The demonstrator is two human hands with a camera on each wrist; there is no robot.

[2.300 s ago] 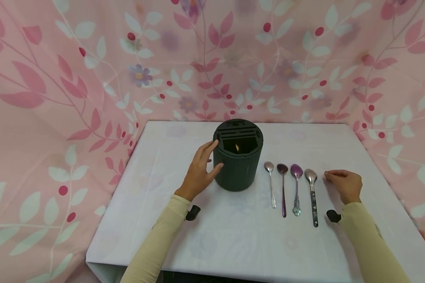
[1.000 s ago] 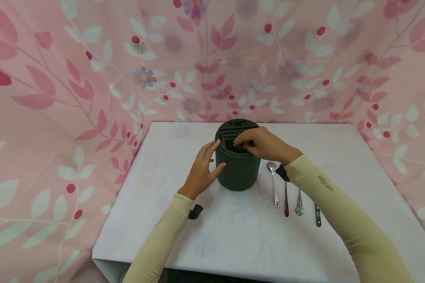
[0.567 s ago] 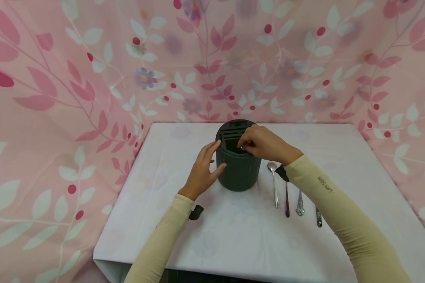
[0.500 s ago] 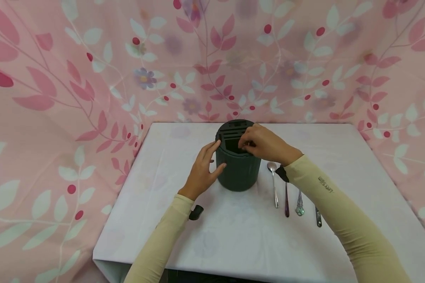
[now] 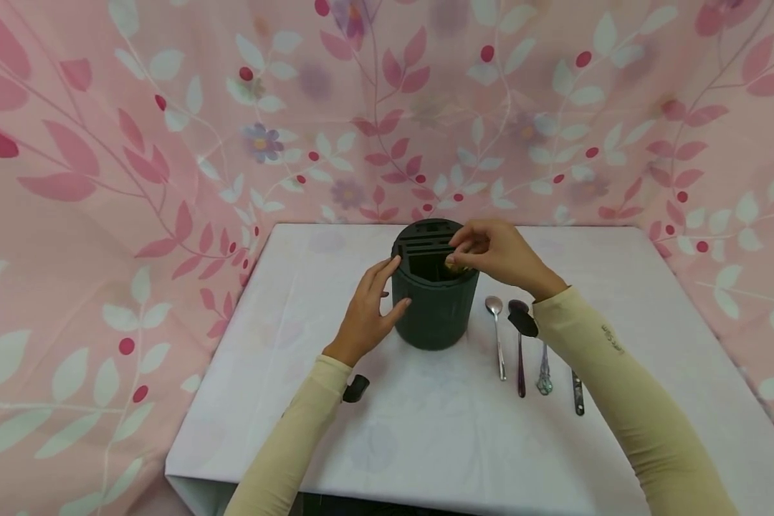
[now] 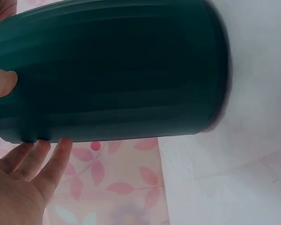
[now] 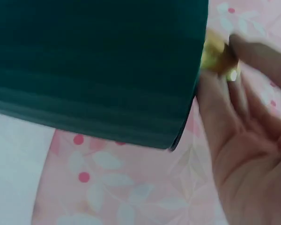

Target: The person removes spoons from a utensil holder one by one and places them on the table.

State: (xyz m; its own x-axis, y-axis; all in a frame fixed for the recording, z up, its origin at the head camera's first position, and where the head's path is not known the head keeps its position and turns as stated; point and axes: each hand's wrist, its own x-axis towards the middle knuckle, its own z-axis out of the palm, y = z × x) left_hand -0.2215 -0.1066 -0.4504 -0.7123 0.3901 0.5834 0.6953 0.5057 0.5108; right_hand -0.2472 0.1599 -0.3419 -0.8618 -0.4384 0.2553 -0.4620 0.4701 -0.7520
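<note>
A dark green utensil holder (image 5: 432,315) with a slotted top stands upright on the white table. My left hand (image 5: 364,315) rests against its left side, fingers fairly straight; in the left wrist view the thumb (image 6: 4,83) touches the wall. Over the right part of the top opening, my right hand (image 5: 499,254) pinches a gold-coloured utensil (image 7: 215,54) between thumb and fingers. Only its gold end shows above the rim; the lower part is hidden in the holder, so its kind cannot be told.
Right of the holder lie a silver spoon (image 5: 495,330), a dark purple spoon (image 5: 521,365), a spoon with an ornate iridescent handle (image 5: 545,376) and a black-patterned handle (image 5: 577,394). My right forearm covers parts of them. Pink floral cloth (image 5: 387,107) hangs behind.
My right hand came from the table's right side into the holder's opening. Since half a second ago it has risen slightly rightward, with the gold end now showing. The left hand has stayed put.
</note>
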